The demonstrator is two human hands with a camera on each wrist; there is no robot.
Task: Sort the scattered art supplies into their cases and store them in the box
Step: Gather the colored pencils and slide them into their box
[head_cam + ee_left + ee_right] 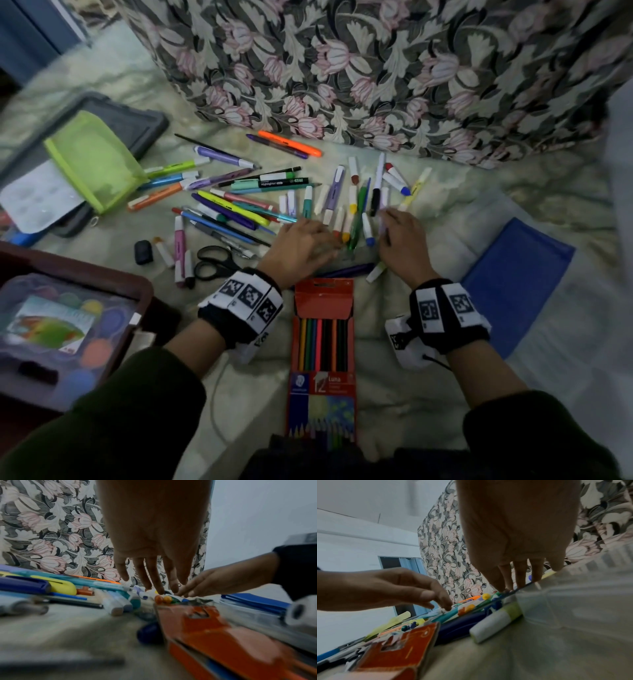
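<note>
Pens, highlighters and short white markers [352,209] lie scattered on a pale bedcover. My left hand [305,240] reaches into the pile with straight fingers, whose tips touch the orange and yellow marker caps [163,599]. My right hand [400,236] lies flat beside it, fingers straight on the markers, with a lilac one under them. Neither hand holds anything. An open red pencil box [323,342] with coloured pencils lies between my wrists. A dark blue pen [462,626] and a white-green marker [494,623] lie just beyond its flap.
A green mesh pouch [92,157] lies on a grey lid [144,120] at the far left, beside a white palette [37,198]. A dark red box [144,284] holds a paint set at the near left. Scissors [215,262], a black eraser [143,251], a blue case [513,284], floral fabric [376,68] behind.
</note>
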